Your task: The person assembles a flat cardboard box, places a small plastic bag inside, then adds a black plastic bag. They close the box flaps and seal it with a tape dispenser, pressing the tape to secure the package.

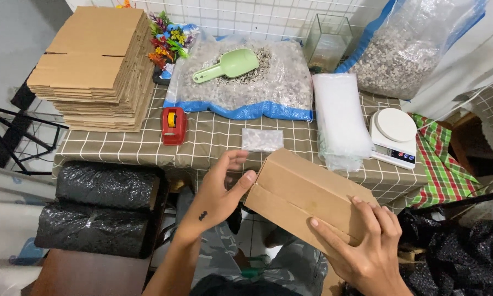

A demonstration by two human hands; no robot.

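Both hands hold a small cardboard box [304,200] in the air over the person's lap, just short of the table [213,145] edge. The right hand [364,246] wraps the box's near right corner, fingers curled over the top face and thumb pressed on the side. The left hand [219,189] is mostly open, thumb against the left end of the box and fingers spread behind it, so it steadies more than it clamps. The box sits tilted, its left end higher, with a seam running along the top face. On the table just past it lies a small clear bag [262,140] of gravel, and to the left a red tape dispenser [173,125]. Further back lie an open gravel sack [246,82] with a green scoop [230,66], a stack of clear bags [340,118], a white scale [394,137] and a pile of flat cartons [98,66]. Since the left hand grips loosely, the box could probably pivot on the right hand and slip toward the floor. The seam looks unsealed, so pressure from the thumbs might spring the flaps open or buckle the thin card.
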